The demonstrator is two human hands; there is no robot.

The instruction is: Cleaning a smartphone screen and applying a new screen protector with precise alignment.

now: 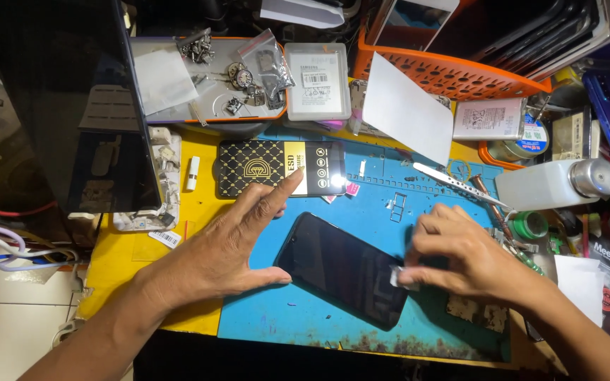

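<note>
A black smartphone (344,268) lies screen up and slanted on the blue work mat (305,321). My left hand (231,243) is spread flat at the phone's left end, thumb against its edge and forefinger stretched toward a black and gold packet (262,168). My right hand (460,257) rests on the phone's right end, its fingers pinched on a small white wipe (398,276) pressed to the glass.
Metal tweezers (453,183) and a white bottle (552,185) lie at the mat's right. An orange basket (453,74) and a tray of small parts (213,77) stand behind. A dark panel (72,106) leans at left. A white card (407,109) sits at the back.
</note>
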